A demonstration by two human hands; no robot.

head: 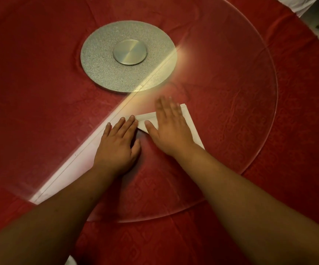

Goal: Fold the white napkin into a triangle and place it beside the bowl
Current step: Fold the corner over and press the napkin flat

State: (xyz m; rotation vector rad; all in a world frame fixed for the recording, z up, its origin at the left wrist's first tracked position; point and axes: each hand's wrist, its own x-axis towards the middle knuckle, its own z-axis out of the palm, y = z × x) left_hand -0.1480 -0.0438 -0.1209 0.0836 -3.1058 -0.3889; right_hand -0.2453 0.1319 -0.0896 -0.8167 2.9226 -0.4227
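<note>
Round worktop draped in a red patterned tablecloth [40, 115], carrying a large clear round glass turntable [258, 142] whose rim arcs beyond and to the right of the fingertips. Under the glass, past the fingertips of both hands, sits a speckled grey disc base [101, 73] with a brushed-metal hub [130, 52] at its centre. The white cloth napkin [192, 129] lies on the glass, partly folded: a long hemmed edge runs from the lower left up toward the fingertips of the left hand, and a folded corner shows between the two hands. Both bare forearms enter from the lower edge, converging on the napkin. The left hand [116, 148] lies palm down on the napkin, fingers [128, 124] extended and close together, thumb spread toward the right hand; it presses flat and grasps nothing. The right hand [171, 130] also lies palm down over the folded part, fingers [164, 108] extended and blurred, thumb pointing toward the left fingertips; it likewise grips nothing. A bright glare streak crosses the glass beyond the left fingertips.
</note>
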